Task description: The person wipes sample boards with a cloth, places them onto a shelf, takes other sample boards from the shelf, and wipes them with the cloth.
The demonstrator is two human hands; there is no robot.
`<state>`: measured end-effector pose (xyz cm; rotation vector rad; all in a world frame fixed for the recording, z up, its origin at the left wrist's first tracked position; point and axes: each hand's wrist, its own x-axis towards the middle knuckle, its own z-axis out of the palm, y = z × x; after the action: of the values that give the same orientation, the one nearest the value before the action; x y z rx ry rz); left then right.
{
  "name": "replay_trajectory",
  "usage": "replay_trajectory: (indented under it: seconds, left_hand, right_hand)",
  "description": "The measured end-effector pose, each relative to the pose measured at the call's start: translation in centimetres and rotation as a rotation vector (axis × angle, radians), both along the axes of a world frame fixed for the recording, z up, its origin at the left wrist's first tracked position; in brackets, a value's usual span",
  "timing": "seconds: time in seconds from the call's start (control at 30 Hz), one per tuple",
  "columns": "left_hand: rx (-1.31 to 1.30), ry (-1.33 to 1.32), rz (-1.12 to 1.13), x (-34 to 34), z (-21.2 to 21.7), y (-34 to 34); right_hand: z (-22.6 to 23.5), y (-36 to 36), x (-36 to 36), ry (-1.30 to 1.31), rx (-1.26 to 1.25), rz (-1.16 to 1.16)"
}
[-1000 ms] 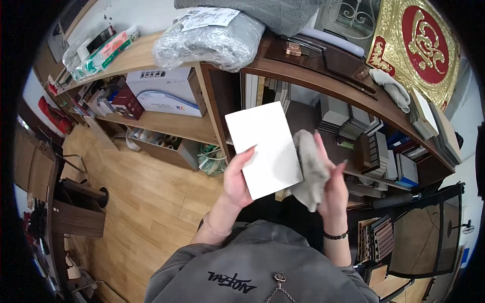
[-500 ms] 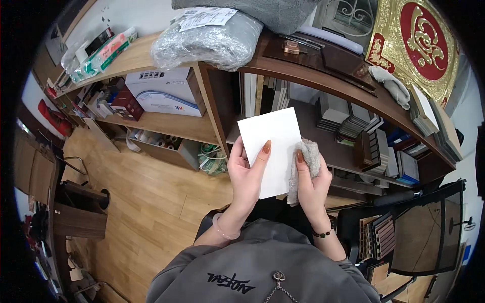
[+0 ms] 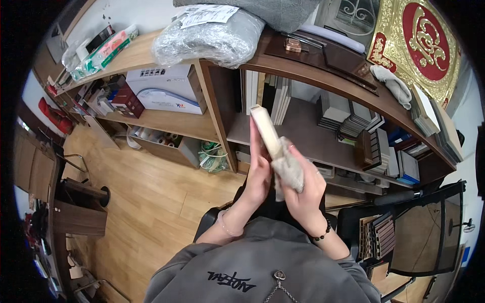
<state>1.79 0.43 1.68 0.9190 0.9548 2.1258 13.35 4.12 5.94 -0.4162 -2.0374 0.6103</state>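
A white rectangular slab (image 3: 266,130) is tilted up edge-on in front of me, its narrow cream-coloured edge facing me. My left hand (image 3: 258,174) grips it along its left side, fingers stretched up against the face. In my right hand (image 3: 309,191) is a bunched grey cloth (image 3: 290,171), pressed against the slab's lower right edge. The right fingers are closed around the cloth and slightly blurred. From this angle the slab's broad faces are mostly hidden, so I cannot tell whether it is a book or a board.
Ahead stands a dark bookcase (image 3: 303,70) with rows of books and flat samples. Beside it, a lighter shelf holds a white carton (image 3: 166,91). A plastic-wrapped bundle (image 3: 209,38) and a whitish cloth (image 3: 391,86) lie on top. At right is a mesh-backed chair (image 3: 424,237).
The slab has turned from showing its broad white face to standing edge-on. My right hand and the cloth have moved left and lower, against its edge.
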Motion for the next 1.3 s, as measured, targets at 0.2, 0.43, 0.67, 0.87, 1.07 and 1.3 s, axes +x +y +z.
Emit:
replay_trajectory:
  seconds: [0.2, 0.43, 0.67, 0.87, 1.07, 1.3]
  left_hand:
    - [0.353, -0.497, -0.721, -1.8, 2.2, -0.7]
    - [-0.011, -0.385, -0.38, 0.8, 2.9, -1.9]
    - [0.227, -0.613, -0.513, -2.1, 3.2, -2.1]
    - [0.119, -0.64, -0.337, -0.4, 2.6, -1.9]
    - [0.33, -0.619, -0.601, -2.0, 5.0, -2.1]
    - [0.214, -0.681, -0.37, -0.9, 3.0, -1.9]
  right_hand:
    - [1.5, 1.0, 1.5, 0.326, -0.328, 0.217]
    - [4.5, 3.9, -3.0, -0.241, 0.225, -0.054]
    - [2.1, -1.4, -0.3, -0.458, 0.324, 0.371]
    - [4.5, 2.6, -3.4, -0.339, 0.349, 0.14]
    - [4.2, 0.2, -2.3, -0.325, 0.295, 0.265]
    - [5.6, 3.5, -2.8, -0.333, 0.317, 0.108]
